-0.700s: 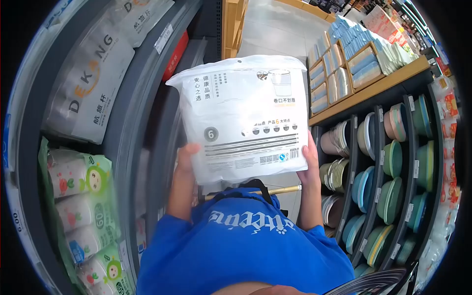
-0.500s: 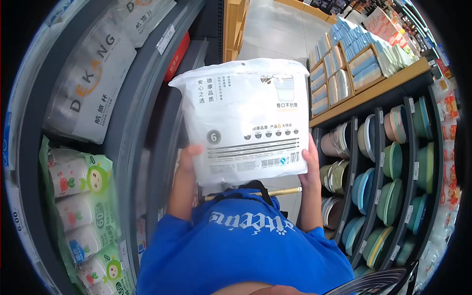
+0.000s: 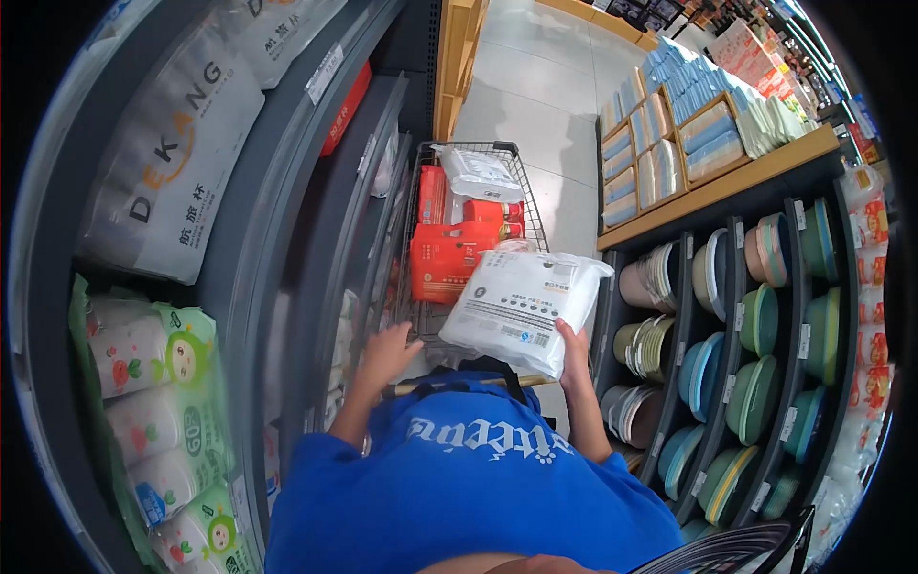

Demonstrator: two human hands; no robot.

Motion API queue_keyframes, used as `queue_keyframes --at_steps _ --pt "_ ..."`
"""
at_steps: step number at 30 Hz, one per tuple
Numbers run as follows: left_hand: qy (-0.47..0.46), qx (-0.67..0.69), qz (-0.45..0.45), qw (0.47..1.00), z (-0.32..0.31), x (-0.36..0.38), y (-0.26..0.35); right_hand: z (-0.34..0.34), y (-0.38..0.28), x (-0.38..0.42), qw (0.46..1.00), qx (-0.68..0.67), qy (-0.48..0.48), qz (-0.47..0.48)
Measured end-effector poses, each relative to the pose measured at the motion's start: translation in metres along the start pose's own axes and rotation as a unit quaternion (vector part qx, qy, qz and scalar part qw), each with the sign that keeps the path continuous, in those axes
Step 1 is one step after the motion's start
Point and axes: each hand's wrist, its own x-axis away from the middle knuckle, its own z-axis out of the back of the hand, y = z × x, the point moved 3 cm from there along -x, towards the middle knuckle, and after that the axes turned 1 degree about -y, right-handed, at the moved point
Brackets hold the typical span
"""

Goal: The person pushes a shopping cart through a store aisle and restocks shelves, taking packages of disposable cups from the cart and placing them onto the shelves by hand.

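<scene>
A white plastic pack of disposable cups (image 3: 524, 308), printed with small pictures and dark lines, is tilted above the near end of the shopping cart (image 3: 521, 158). My right hand (image 3: 575, 358) grips its lower right corner, thumb on the printed face; the other fingers are hidden behind it. My left hand (image 3: 388, 353) is off the pack, fingers apart and empty, near the cart's handle (image 3: 421, 386). In the cart lie red packs (image 3: 445, 253) and another white pack (image 3: 478, 174).
Shelves on the left hold a large DEKANG cup pack (image 3: 177, 158) and green-wrapped paper cups (image 3: 158, 411). At right, racks carry stacked bowls (image 3: 760, 319) below wooden bins of folded packets (image 3: 708, 134). Grey floor (image 3: 564, 57) runs ahead between shelves.
The pack has moved down and away from me, tilting and uncovering the cart. My left hand has let go of it and opened; my right hand still holds it.
</scene>
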Motion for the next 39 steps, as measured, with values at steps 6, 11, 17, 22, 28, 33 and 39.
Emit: queue_keyframes --at_steps 6,11,17,22,28,33,39 --pt "0.044 -0.046 -0.098 0.993 -0.069 0.044 -0.043 0.025 0.034 -0.03 0.982 -0.179 0.033 -0.057" --pt "0.135 -0.022 -0.108 0.985 -0.063 0.04 -0.039 -0.002 0.06 -0.083 0.996 -0.018 0.065 0.057" --pt "0.162 -0.019 -0.15 0.975 -0.059 0.043 -0.042 -0.088 0.032 -0.131 0.99 0.103 -0.035 0.088" --pt "0.191 -0.021 -0.144 0.971 -0.055 0.044 -0.046 -0.072 0.094 -0.208 0.841 0.492 0.048 0.219" --pt "0.201 -0.002 -0.131 0.971 -0.046 0.045 -0.054 -0.034 0.136 -0.144 0.823 0.549 -0.05 0.136" --pt "0.171 -0.017 -0.083 0.982 -0.039 0.046 -0.06 0.047 0.106 -0.084 0.767 0.574 0.057 0.283" --pt "0.186 -0.162 -0.017 0.969 -0.024 0.019 -0.046 0.118 0.053 -0.032 0.653 0.691 0.279 0.134"
